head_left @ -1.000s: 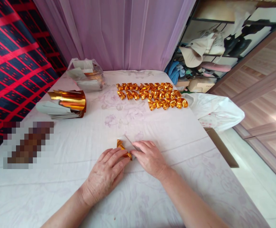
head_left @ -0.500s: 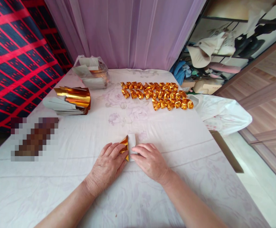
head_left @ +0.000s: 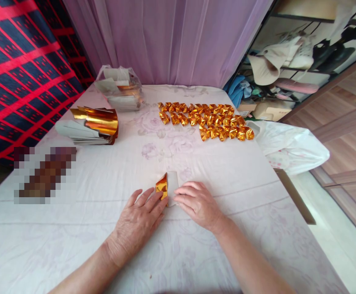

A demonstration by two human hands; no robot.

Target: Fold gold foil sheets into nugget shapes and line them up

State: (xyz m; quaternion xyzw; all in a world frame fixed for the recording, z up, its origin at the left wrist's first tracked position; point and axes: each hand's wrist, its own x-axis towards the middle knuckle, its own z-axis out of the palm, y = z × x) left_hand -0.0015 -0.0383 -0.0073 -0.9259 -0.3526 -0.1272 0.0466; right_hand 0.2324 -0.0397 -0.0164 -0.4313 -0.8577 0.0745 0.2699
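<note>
Touching folded paper | left hand: fingers parted | right hand: fingers bent

On the surface, a hand can pass broadly between the folded paper and the rows of gold pieces farther back. At the far left, the stack of gold sheets and the clear bag behind it obstruct the way. The left hand and the right hand occupy both sides of the paper; its far edge remains reachable.
</note>
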